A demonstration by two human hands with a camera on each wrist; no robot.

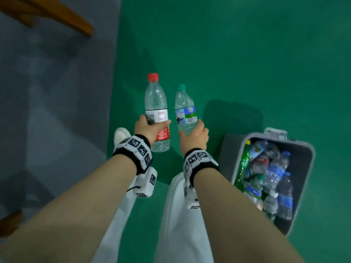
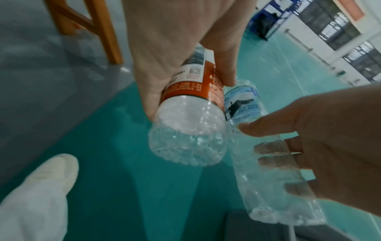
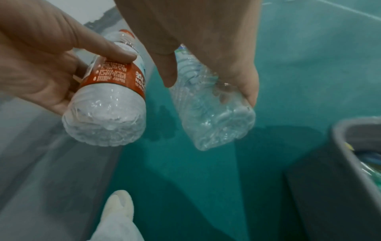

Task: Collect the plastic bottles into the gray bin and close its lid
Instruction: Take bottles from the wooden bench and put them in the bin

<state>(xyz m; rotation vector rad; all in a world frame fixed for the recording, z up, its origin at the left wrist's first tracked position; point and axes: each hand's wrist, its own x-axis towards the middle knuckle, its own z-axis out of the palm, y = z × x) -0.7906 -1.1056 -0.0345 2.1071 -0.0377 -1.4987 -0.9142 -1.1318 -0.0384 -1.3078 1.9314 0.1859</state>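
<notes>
My left hand [image 1: 150,128] grips a clear bottle with a red cap and a red-and-white label [image 1: 156,103] [image 2: 191,117] [image 3: 107,114] round its lower half. Beside it, my right hand [image 1: 193,134] grips a clear bottle with a green cap and a blue-green label [image 1: 185,111] [image 2: 272,179] [image 3: 210,112]. Both bottles stand upright in the air above the green floor, side by side. The gray bin [image 1: 309,158] [image 3: 340,135] stands to the right of my right arm, with several plastic bottles [image 1: 266,179] inside. Its lid is up at the far edge.
Green floor [image 1: 228,54] lies ahead; a gray floor area [image 1: 57,92] runs along the left. Orange wooden furniture legs [image 1: 62,16] [image 2: 103,32] stand at the upper left. My white-trousered legs and a white shoe [image 1: 121,133] are below the hands.
</notes>
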